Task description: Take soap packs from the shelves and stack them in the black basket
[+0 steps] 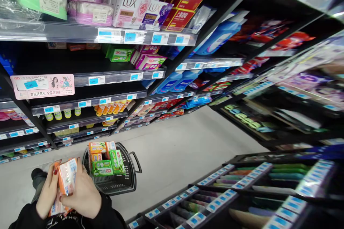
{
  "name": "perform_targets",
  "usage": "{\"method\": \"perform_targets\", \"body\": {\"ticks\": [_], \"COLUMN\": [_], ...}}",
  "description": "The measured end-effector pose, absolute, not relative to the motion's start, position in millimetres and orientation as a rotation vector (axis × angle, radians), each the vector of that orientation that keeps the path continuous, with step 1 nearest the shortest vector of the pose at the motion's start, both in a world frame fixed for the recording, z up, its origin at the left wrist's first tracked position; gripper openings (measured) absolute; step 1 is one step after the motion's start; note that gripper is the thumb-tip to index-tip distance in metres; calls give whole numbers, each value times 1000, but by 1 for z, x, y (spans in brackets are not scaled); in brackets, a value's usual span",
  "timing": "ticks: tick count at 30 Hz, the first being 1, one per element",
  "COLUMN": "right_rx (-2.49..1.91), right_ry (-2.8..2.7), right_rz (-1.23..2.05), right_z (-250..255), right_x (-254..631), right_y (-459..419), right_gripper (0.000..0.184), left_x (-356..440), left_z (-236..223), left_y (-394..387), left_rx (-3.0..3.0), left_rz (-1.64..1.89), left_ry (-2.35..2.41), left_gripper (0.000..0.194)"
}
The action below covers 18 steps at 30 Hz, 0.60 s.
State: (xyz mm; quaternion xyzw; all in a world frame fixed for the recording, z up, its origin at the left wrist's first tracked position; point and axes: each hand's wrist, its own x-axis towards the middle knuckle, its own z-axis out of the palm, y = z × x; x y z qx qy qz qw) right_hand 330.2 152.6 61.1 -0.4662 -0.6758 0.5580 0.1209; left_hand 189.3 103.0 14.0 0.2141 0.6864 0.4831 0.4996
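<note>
Nearby, a loaded basket (130,180) flanks the right hand (85,190).

Shop, perhaps supermarket: price tags (134,37)

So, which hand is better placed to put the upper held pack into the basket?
Probably the right hand: it is nearer to the basket and touches the pack; the left hand is farther.

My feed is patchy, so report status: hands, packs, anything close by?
Left hand and right hand both on an orange-and-white pack. Another pack below, partly hidden. Black basket beyond the right hand, orange packs and green packs inside.
</note>
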Motion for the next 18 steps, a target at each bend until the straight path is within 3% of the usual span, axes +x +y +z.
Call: {"method": "perform_targets", "body": {"ticks": [4,9,13,18], "right_rx": [-738,-183,-227,-511], "right_ry": [-1194,-334,-221,-66], "right_rz": [2060,2236,2289,1977], "right_z": [42,19,25,56], "right_x": [358,384,393,385], "right_y": [161,163,162,165], "right_gripper": [67,74,69,59], "left_x": [183,179,182,182], "left_z": [7,5,12,14], "left_y": [99,96,97,97], "left_rx": [441,358,359,306], "left_rz": [1144,1098,1063,1057], "left_ry": [1702,1651,1619,1576], "left_gripper": [63,69,72,69]}}
